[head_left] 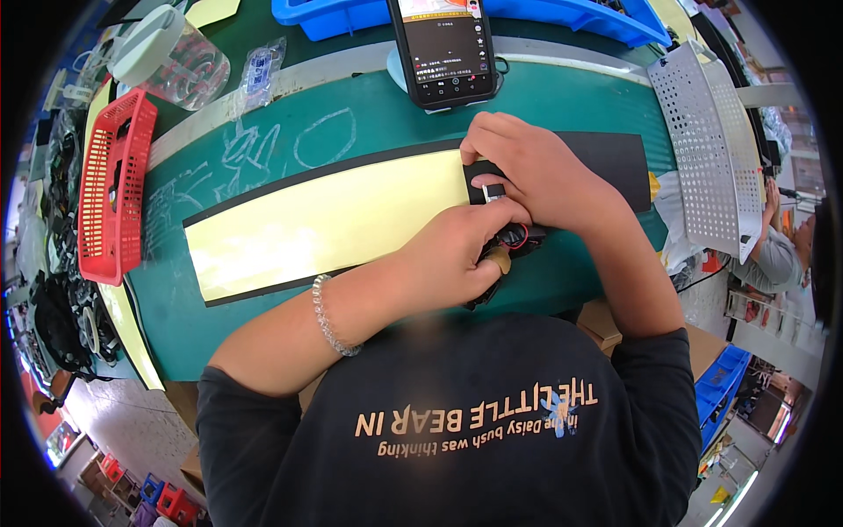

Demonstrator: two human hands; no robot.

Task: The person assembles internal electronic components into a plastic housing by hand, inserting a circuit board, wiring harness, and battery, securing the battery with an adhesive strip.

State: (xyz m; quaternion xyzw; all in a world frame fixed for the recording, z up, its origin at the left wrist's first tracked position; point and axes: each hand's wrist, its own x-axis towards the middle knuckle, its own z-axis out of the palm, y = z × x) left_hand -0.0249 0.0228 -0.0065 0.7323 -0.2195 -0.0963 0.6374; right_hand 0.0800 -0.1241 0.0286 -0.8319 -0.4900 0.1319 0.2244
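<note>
Across the green mat lies a long black strip (606, 162), with a pale yellow sheet (334, 215) covering most of its left part. My right hand (518, 167) rests over the strip near the sheet's right end, fingers curled at a small black-and-white piece (493, 191). What exactly those fingers pinch is partly hidden. Just below, my left hand (457, 246) is closed around a small black part with a red wire (518, 235). A tan bit (499, 258) shows by its thumb. The two hands touch or nearly touch.
A phone (443, 48) with a lit screen stands beyond the strip, before blue bins (347, 16). At left are a red basket (114, 189), a clear jug (180, 61) and a plastic packet (262, 70). A perforated grey tray (702, 132) bounds the right; another person (781, 255) sits beyond.
</note>
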